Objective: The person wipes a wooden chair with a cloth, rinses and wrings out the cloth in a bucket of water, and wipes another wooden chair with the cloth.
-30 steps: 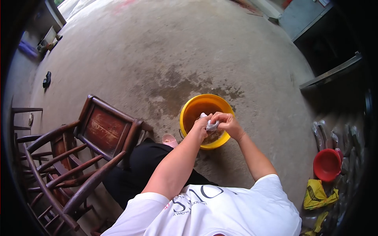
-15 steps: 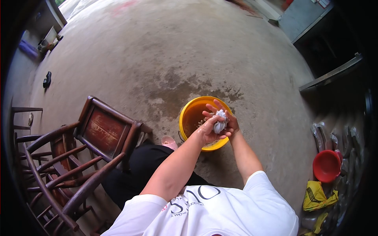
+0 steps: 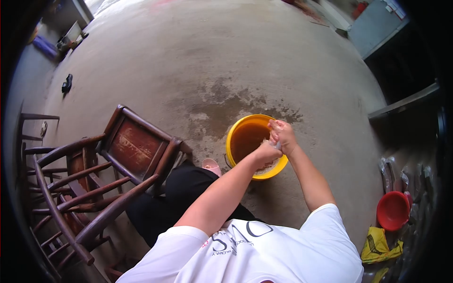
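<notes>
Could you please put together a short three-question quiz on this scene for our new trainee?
1. Multiple choice: Over which container do the left hand and right hand hold the pale cloth?
A) a black pot
B) the yellow bucket
C) a glass bowl

2. True or false: The red basin lies to the right of the yellow bucket, close to a yellow bag.

3. Fill in the blank: The dark patch just beyond the yellow bucket is on the ____.

Key: 1. B; 2. True; 3. floor
</notes>
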{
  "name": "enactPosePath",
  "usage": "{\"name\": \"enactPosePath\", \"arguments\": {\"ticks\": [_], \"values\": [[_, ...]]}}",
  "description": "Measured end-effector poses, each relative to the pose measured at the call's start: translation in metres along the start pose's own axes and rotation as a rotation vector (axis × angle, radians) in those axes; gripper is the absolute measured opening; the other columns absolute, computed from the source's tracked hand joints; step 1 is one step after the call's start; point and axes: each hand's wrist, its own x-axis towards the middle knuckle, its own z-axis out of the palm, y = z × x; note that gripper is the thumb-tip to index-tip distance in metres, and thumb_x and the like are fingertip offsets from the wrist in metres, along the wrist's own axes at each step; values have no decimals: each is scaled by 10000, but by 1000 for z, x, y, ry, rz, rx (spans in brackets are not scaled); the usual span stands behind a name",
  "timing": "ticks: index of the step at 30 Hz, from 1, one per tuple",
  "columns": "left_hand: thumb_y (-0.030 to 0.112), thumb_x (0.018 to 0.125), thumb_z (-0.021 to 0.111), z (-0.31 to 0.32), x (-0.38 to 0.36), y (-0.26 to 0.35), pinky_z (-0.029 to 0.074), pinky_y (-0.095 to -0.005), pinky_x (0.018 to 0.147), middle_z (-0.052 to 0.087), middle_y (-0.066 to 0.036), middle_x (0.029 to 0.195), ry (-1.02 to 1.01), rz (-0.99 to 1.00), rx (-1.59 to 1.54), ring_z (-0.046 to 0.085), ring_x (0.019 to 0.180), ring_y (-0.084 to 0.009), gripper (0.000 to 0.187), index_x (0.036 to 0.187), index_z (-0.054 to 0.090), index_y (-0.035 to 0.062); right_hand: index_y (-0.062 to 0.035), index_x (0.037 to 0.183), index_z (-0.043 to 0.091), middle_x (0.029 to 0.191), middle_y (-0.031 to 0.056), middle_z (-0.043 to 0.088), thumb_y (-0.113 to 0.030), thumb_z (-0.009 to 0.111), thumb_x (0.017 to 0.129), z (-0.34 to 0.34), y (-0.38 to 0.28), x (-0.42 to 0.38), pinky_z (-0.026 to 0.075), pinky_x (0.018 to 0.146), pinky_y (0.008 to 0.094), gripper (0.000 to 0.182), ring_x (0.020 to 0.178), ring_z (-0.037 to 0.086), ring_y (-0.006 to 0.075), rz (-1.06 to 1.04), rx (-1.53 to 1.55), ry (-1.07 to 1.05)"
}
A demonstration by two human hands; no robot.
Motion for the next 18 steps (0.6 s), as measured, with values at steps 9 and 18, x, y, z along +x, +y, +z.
{"name": "enactPosePath", "arguments": {"ticks": [9,18], "values": [[222,790,558,0,12,-40,487,-414,770,631,-206,940,567,71,655,613,914,-345,295,999,529,16,-66,746,460,458,-14,348,-204,465,931,19,52,22,276,333,264,231,344,298,96,-97,28,384],[182,688,714,-12,2,-11,473,-438,832,379,-181,1159,805,125,449,556,978,-372,521,1103,434,41,-94,865,543,711,-13,542,-416,584,852,37,18,15,411,495,204,325,539,476,63,-53,-7,137]]}}
